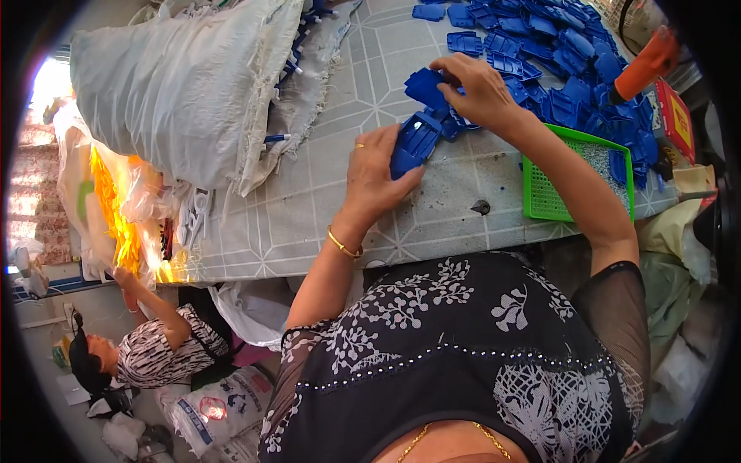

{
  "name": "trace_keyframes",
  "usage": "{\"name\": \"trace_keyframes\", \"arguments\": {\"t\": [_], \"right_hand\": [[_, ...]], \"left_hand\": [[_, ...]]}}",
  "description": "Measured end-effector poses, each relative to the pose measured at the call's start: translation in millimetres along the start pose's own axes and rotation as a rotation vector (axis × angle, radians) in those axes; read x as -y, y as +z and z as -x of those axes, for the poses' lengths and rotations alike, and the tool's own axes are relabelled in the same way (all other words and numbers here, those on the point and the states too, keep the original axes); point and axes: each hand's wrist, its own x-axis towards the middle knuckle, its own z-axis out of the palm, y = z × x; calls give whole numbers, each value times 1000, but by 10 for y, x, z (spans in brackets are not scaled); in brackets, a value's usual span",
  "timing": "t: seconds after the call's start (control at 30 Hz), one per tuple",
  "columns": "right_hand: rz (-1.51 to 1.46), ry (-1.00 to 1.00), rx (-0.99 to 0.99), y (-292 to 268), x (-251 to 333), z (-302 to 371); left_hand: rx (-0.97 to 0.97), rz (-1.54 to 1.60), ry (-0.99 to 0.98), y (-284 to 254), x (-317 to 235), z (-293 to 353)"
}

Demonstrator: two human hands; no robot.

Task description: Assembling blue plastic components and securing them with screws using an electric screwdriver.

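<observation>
My left hand (377,171) is closed around the edge of a blue molded plastic part (417,143) with a slot in it, resting on the tabletop. Above and to the right, my right hand (480,91) pinches a second blue plastic piece (426,86) between thumb and fingers. The two pieces lie close together, and a further blue part shows partly under my right hand. A large heap of similar blue parts (567,50) spreads beyond my right hand.
A green basket (529,202) of small metal pieces stands under my right forearm. An orange-handled tool (647,65) and a red box (675,119) are at right. A white woven sack (177,89) lies at left. A small dark cone (481,207) sits near the table edge. Another person (150,347) works at left.
</observation>
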Motion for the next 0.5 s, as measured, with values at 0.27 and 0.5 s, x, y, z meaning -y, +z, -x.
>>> {"name": "trace_keyframes", "arguments": {"t": [0.27,0.5], "right_hand": [[118,-488,-94,-277,729,318],[-220,-209,241,-413,657,439]], "left_hand": [[-129,1245,-565,-189,-269,-336],[-36,1496,-480,-233,-152,-301]]}}
